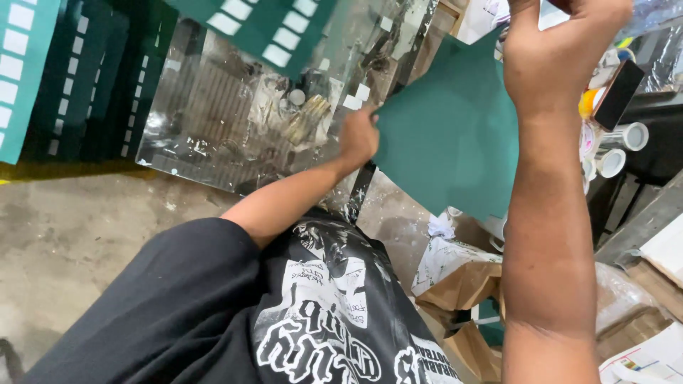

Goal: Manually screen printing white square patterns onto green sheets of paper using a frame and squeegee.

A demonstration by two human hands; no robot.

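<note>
Green sheet (448, 135), matte and plain, held up in the air at centre right. Left hand (358, 136) pinches its left edge, fingers closed on it. Right hand (562, 43) grips the upper right corner, fingertips cut off by the frame top. Far left: green panels (18, 71) with rows of white rectangular labels. Clear plastic wrap (213, 107) lies behind. Brown paper packages (462, 284) sit near right on the floor.

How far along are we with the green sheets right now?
Looks done: green sheets with white squares lie stacked at the left. In hand: a plain green sheet, the left hand pinching its left edge and the right hand gripping its top. Left: this sheet shows no white squares on the visible side and is not yet on the stack.
</note>
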